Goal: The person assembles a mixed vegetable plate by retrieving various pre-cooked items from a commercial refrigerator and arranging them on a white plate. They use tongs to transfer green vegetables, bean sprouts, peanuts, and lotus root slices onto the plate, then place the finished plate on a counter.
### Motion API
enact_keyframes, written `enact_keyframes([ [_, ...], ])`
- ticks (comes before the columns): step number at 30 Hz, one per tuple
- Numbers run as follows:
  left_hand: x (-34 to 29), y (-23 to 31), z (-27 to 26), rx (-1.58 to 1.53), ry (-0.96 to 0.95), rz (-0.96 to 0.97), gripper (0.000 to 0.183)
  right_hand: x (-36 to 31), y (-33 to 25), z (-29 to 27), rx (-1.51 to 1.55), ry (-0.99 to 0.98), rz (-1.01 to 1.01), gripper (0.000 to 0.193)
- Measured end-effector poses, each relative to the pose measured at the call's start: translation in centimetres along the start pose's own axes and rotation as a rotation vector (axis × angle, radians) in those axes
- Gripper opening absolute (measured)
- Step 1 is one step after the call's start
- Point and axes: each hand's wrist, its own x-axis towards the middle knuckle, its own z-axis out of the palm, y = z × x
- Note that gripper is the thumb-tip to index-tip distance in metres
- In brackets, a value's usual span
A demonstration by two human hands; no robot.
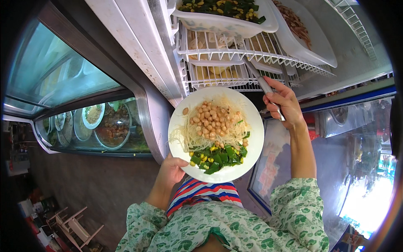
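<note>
My left hand (pixel 170 170) grips the near-left rim of a round white plate (pixel 255 153), its thumb over the edge. Pale shredded strands (pixel 228 103) lie on the plate, topped by a heap of peanuts (pixel 210 119). Chopped green vegetables with yellow beans (pixel 222 159) sit along the near side. To the right of the plate, my right hand (pixel 283 101) is closed round the metal handle of a long utensil (pixel 264 85). Its far end points toward the wire shelves, and I cannot make out its head.
An open refrigerator stands ahead, with wire shelves (pixel 235 53). They bear a white tray of green vegetables and beans (pixel 226 23) and a tray of brown strips (pixel 319 50). At left is a glass display case (pixel 142 126) with dishes inside. A wooden stool (pixel 77 227) stands lower left.
</note>
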Motion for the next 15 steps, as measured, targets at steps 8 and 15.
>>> enact_keyframes([
  [8, 0.7, -0.2, -1.9, -0.082, -0.013, -0.075, 0.075, -13.9, 1.3, -2.0, 0.011, 0.038, -0.026, 0.058],
  [15, -0.8, 1.0, 0.2, -0.115, -0.054, -0.111, 0.067, -27.3, 0.9, 1.4, 0.056, 0.22, 0.09, 0.054],
])
